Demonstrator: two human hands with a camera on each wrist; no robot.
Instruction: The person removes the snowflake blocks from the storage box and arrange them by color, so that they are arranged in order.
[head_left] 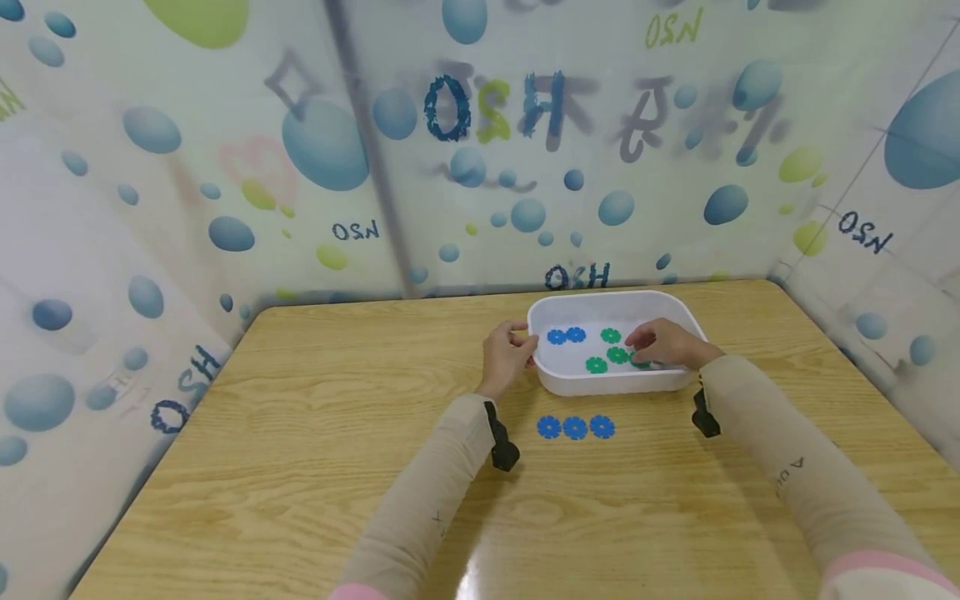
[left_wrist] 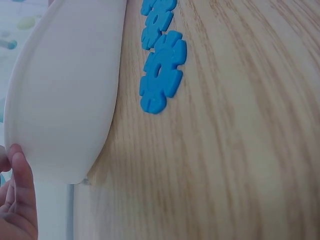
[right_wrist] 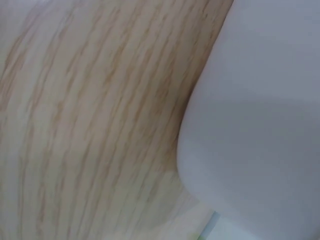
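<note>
A white plastic basin stands toward the back of the table. My left hand pinches its left rim between thumb and fingers; the left wrist view shows these fingertips at the rim. Over the basin's right side, my right hand reaches in with bent fingers at a green snowflake disc, partly hidden beneath them. Whether they grip it cannot be made out. More green snowflake discs and two blue snowflake discs lie inside. The right wrist view shows only the basin's outer wall and wood.
Three blue snowflake discs lie in a row on the wooden table, in front of the basin. A patterned curtain hangs behind the table's back edge and along its sides.
</note>
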